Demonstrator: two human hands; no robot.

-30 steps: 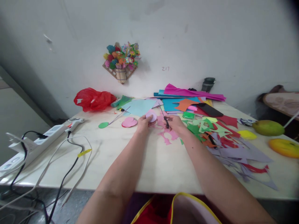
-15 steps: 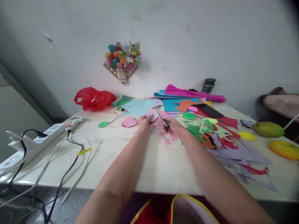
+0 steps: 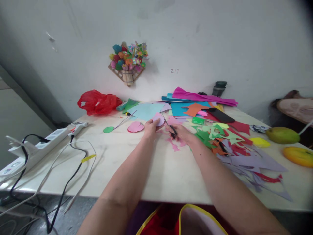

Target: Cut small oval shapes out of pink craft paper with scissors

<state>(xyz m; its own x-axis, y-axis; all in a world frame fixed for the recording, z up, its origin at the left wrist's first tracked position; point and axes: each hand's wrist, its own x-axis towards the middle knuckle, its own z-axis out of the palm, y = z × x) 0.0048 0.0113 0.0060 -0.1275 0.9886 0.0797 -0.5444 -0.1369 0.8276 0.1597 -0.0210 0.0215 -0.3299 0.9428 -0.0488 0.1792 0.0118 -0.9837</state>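
Pale lilac-pink piece (image 3: 158, 120), held over mid worktop (image 3: 171, 176), well in from the front edge. Left grip (image 3: 151, 126) pinches it at its left side, thumb on top. Right grip (image 3: 180, 132) closed round the black handles of the scissors (image 3: 173, 131), blades angled toward the back edge along the piece's right side; can't tell if they touch it or how far they're parted. For a clean cut, probably best to turn the piece into near-steady blades, short snips, fingertips off the cutting line; thin stuff likely bends if pinched far away. Pink scraps (image 3: 175, 147) near right grip could snag. Pink rounds (image 3: 136, 126) and green disc (image 3: 108, 129) toward left edge; lilac offcuts (image 3: 256, 160) toward front right corner.
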